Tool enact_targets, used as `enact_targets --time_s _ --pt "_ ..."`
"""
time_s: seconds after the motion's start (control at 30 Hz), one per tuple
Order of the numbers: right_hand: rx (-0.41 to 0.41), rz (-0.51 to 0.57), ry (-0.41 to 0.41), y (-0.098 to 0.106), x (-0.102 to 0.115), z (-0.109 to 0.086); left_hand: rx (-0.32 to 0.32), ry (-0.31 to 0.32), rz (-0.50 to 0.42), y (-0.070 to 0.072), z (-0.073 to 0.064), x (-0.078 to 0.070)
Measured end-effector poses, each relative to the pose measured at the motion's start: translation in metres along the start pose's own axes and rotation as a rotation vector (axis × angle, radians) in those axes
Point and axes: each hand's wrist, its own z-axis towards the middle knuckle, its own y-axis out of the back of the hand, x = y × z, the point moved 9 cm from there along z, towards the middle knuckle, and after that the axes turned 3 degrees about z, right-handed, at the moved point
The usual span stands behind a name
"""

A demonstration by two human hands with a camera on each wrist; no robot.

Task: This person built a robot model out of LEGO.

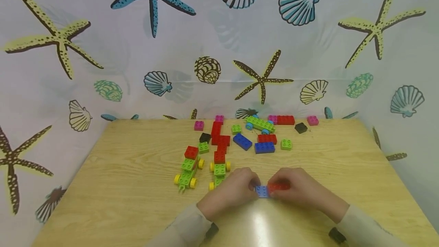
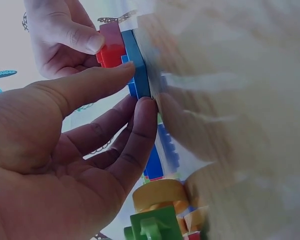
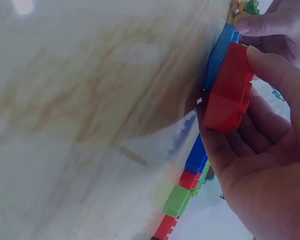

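At the front middle of the table, a blue brick (image 1: 261,191) is pinched between the thumb and fingers of my left hand (image 1: 233,190). It lies low at the wood, studs up. My right hand (image 1: 296,186) grips a long red brick (image 3: 227,87) by its sides, thumb on the near side. In the left wrist view the red brick (image 2: 111,46) overlaps the far end of the blue brick (image 2: 140,62) and sits higher than it. Where their undersides and studs meet is hidden by the fingers.
Left of my hands stand two green cars with yellow wheels, one (image 1: 186,172) topped by a red brick and one (image 1: 219,170) partly behind my left hand. Behind lie blue bricks (image 1: 264,147), several red, green, pink and black bricks, and a green blue-wheeled base (image 1: 260,124). A patterned cloth (image 1: 219,41) hangs behind.
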Motion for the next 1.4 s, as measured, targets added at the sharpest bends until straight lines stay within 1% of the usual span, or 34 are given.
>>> enact_targets --time_s 0.07,0.17,0.27,0.33,0.4,0.43,0.5,0.6,0.7,0.77,0.87,0.93,1.0,1.07,1.13,1.3,1.4 --pt "0.006 0.005 -0.011 0.0 -0.001 0.0 0.003 -0.004 0.003 -0.001 0.001 0.0" --pt "0.007 0.002 -0.009 0.0 -0.001 0.0 0.004 0.001 0.002 0.004 -0.003 -0.005" --pt "0.001 -0.006 0.0 -0.001 -0.001 0.001 0.023 0.017 -0.005 0.017 -0.014 -0.019" --pt "-0.001 -0.007 0.0 -0.001 -0.003 0.001 0.032 0.023 -0.013 0.028 -0.022 -0.029" --pt "-0.003 -0.004 -0.006 -0.001 -0.003 0.0 0.024 0.005 -0.016 0.041 -0.027 -0.037" --pt "-0.002 -0.001 -0.011 -0.001 -0.004 0.0 0.01 -0.006 -0.022 0.048 -0.029 -0.04" --pt "-0.002 0.001 -0.011 -0.001 -0.004 0.0 -0.038 -0.03 -0.02 0.063 -0.032 -0.041" --pt "-0.003 0.002 -0.013 -0.001 -0.004 0.0 -0.131 -0.068 -0.003 0.091 -0.039 -0.042" --pt "0.0 0.004 -0.03 -0.001 -0.005 0.001 -0.211 -0.069 0.015 0.119 -0.045 -0.036" --pt "0.003 0.003 -0.036 -0.001 -0.005 0.0 -0.256 -0.055 0.028 0.137 -0.047 -0.029" --pt "0.01 0.005 -0.05 -0.001 -0.006 0.0 -0.301 -0.024 0.046 0.162 -0.047 -0.014" --pt "0.014 0.004 -0.051 0.0 -0.006 0.0 -0.319 -0.006 0.049 0.176 -0.045 -0.004" --pt "0.016 0.007 -0.057 0.0 -0.007 0.0 -0.323 -0.006 0.057 0.187 -0.041 0.005" --pt "0.017 0.006 -0.052 0.0 -0.006 0.0 -0.318 0.001 0.063 0.193 -0.035 0.014" --pt "0.016 0.006 -0.043 0.0 -0.005 0.0 -0.306 0.012 0.067 0.196 -0.028 0.023" --pt "0.019 0.01 -0.034 -0.001 -0.003 -0.001 -0.267 0.075 0.068 0.194 -0.008 0.047" --pt "0.018 0.014 -0.034 -0.001 -0.003 -0.001 -0.24 0.11 0.064 0.191 0.002 0.057"
